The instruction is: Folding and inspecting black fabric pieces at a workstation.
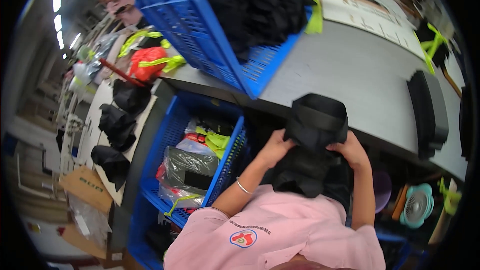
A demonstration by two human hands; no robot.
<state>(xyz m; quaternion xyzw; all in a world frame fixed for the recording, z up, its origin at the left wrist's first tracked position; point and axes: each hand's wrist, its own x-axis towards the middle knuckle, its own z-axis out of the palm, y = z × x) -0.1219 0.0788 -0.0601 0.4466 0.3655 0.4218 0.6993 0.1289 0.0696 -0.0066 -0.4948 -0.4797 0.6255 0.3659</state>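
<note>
In front of my chest I hold a black fabric piece (318, 122), rounded and open at the top like a hat without a brim. My left hand (276, 148) pinches its lower left side, and my right hand (350, 151) grips its lower right side. The piece hangs just off the near edge of the grey table (320, 65). More black fabric (300, 177) lies below it, against my lap. I cannot tell whether the two are joined.
A tilted blue crate (200, 30) of black fabric stands on the table. Another blue crate (155, 170) with bagged items sits at my left. Black hat-like pieces (117, 122) lie on a side table. A black stack (429, 112) and a small fan (417, 205) are at right.
</note>
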